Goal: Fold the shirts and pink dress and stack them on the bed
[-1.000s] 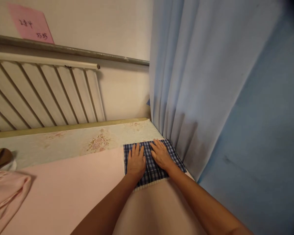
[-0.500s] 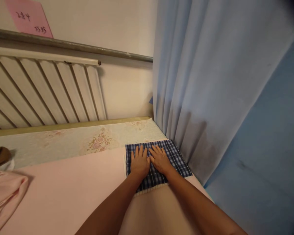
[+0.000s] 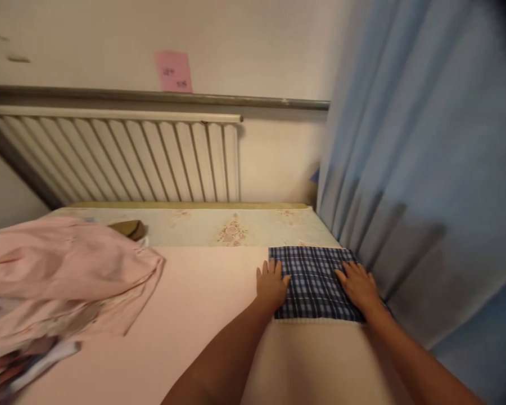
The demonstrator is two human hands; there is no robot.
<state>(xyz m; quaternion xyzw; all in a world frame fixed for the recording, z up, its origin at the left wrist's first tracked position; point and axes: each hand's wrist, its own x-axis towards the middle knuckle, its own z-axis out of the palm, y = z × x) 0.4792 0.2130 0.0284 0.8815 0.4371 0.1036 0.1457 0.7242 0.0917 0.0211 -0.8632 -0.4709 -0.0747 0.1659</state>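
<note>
A dark blue plaid cloth [image 3: 314, 287], folded into a flat rectangle with a pale edge at its near side, lies on the pink sheet [image 3: 198, 298] beside the curtain. My left hand [image 3: 272, 286] rests at the cloth's left edge, fingers spread and laid flat. Over its right edge lies my right hand [image 3: 358, 286], also with fingers apart. Neither hand grips anything. The cloth's lower right corner is partly hidden by my right hand and wrist.
A crumpled pink garment [image 3: 96, 264] covers the bed's left side, with several blurred clothes [image 3: 34, 360] nearer me. Behind it sits a brown item [image 3: 129, 229]. A floral mattress [image 3: 189, 225] borders the radiator [image 3: 143, 160]. The blue curtain [image 3: 409, 157] hangs at the right.
My hands have moved apart, from side by side on the middle of the cloth to its left and right edges. The view has turned left, bringing more of the pink garment into sight.
</note>
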